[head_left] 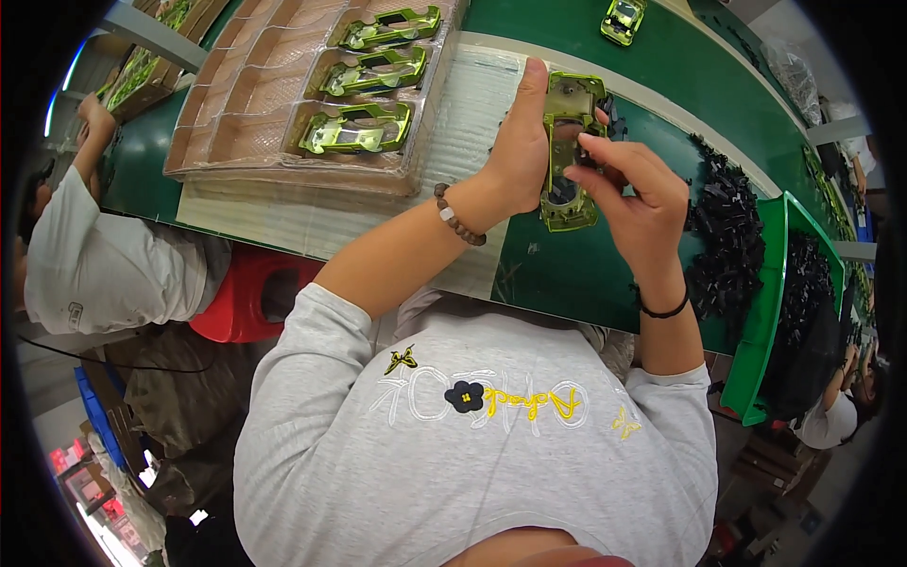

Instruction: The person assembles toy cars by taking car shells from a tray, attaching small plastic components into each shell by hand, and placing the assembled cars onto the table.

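A shiny green toy car body shell [573,94] is held upright over the table, its hollow inner side facing me. My left hand [520,156] grips it along its left edge, thumb pointing up. My right hand [644,194] reaches in from the right, thumb and forefinger closed in a pinch at the middle of the shell. Whatever is between those fingertips is too small to make out. Dark pieces show inside the shell. To the left, a clear plastic-lined tray [293,174] bears a column of similar green shells, the nearest one [355,130] closest to my left forearm.
Loose black plastic parts [723,241] lie heaped right of my right hand, beside a green bin [777,293] holding more. Another green shell [623,19] sits on the far green surface. A co-worker's sleeve [104,269] and a red stool [236,307] are at left.
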A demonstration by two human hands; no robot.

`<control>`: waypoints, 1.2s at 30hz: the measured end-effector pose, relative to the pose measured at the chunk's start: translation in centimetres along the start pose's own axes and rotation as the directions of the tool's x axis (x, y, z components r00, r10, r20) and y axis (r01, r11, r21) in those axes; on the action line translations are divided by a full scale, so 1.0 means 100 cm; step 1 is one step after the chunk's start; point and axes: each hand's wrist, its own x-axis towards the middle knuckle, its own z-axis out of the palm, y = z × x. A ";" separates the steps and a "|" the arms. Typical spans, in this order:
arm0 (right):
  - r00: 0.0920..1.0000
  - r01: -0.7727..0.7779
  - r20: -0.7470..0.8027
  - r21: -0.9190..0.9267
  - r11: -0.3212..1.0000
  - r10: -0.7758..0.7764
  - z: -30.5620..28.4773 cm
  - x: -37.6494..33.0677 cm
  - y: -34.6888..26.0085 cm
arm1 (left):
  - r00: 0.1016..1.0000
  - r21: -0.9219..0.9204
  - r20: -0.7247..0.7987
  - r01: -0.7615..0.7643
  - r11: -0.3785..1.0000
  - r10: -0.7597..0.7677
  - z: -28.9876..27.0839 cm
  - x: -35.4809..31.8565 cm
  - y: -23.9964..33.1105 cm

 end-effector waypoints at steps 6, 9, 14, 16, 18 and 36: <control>0.969 0.246 0.075 -0.263 0.933 -0.234 0.005 0.002 -0.002 | 0.988 0.181 0.025 -0.152 0.972 0.150 -0.007 0.005 -0.008; 0.946 0.323 0.137 -0.376 0.868 -0.293 0.006 0.001 0.002 | 0.979 0.113 -0.017 -0.200 0.973 0.204 -0.003 0.005 -0.011; 0.916 0.362 0.005 -0.444 0.820 -0.402 0.008 0.001 0.005 | 0.993 0.016 0.046 -0.106 0.994 0.105 0.001 0.002 -0.007; 0.901 0.389 0.008 -0.458 0.800 -0.433 0.010 0.006 0.006 | 0.995 -0.001 0.027 -0.098 0.995 0.098 0.000 0.002 -0.008; 0.884 0.421 0.028 -0.483 0.767 -0.467 0.012 0.007 0.007 | 0.998 0.007 -0.037 -0.055 0.998 0.055 -0.005 0.005 -0.012; 0.903 0.309 -0.039 -0.631 0.712 -0.427 0.021 -0.004 -0.001 | 0.954 0.023 -0.032 -0.298 0.954 0.298 0.011 -0.009 -0.017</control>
